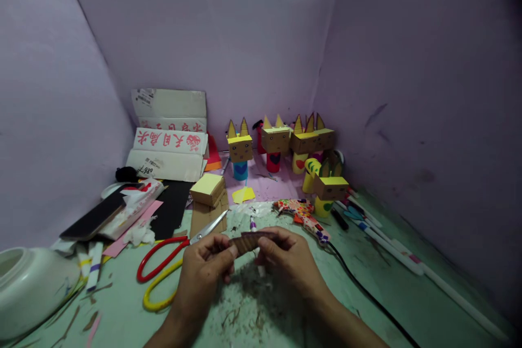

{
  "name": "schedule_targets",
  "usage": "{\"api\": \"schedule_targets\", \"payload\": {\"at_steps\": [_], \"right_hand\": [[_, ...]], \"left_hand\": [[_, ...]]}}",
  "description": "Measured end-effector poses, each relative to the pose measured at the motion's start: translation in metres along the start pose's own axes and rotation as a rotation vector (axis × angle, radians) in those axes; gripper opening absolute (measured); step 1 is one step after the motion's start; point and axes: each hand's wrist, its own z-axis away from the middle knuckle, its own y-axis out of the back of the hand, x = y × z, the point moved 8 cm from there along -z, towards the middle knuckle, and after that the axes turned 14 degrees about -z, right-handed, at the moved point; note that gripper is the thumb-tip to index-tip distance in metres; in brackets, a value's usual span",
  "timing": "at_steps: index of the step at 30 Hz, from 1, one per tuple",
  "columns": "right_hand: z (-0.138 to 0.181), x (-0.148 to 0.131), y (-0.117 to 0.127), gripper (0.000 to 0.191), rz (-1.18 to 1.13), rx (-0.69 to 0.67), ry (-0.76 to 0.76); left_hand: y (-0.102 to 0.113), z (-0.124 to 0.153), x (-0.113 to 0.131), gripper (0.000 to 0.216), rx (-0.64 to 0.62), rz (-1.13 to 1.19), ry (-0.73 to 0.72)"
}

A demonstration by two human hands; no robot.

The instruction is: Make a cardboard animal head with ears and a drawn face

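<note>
Between both hands, above the table, is a small strip of brown corrugated cardboard (pixel 246 243) with a dark edge. My left hand (pixel 210 266) pinches its left end between thumb and fingers. Its right end sits in the grip of my right hand (pixel 287 258). Below and behind the strip lies a white marker with a purple band (pixel 253 224), partly hidden by the hands. Scissors (pixel 190 240) with one red and one yellow handle lie open by my left hand. Past them, a small cardboard box with a yellow top (pixel 207 189) rests on a cardboard piece (pixel 199 221).
Several box-headed cardboard figures with pointed ears (pixel 240 148) stand at the back. A patterned glue gun (pixel 304 217) with a black cord lies right. Folded white cardboard (pixel 169 155) leans back left; a white pot (pixel 36 288) stands front left. Markers (pixel 387 244) and scraps lie about.
</note>
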Motion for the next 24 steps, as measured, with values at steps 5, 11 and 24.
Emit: {"api": "schedule_targets", "payload": {"at_steps": [5,11,24], "right_hand": [[-0.004,-0.019,0.017,0.043,-0.144,0.128,0.14],[-0.002,0.003,0.0,0.041,0.069,0.0,-0.004],[-0.001,0.006,0.003,0.049,-0.056,0.038,0.003]], "left_hand": [[0.015,-0.01,-0.006,0.028,0.091,0.117,0.086],[-0.003,-0.007,-0.006,0.025,-0.042,0.059,0.035],[-0.019,0.002,0.001,0.02,-0.148,-0.019,-0.004]]}}
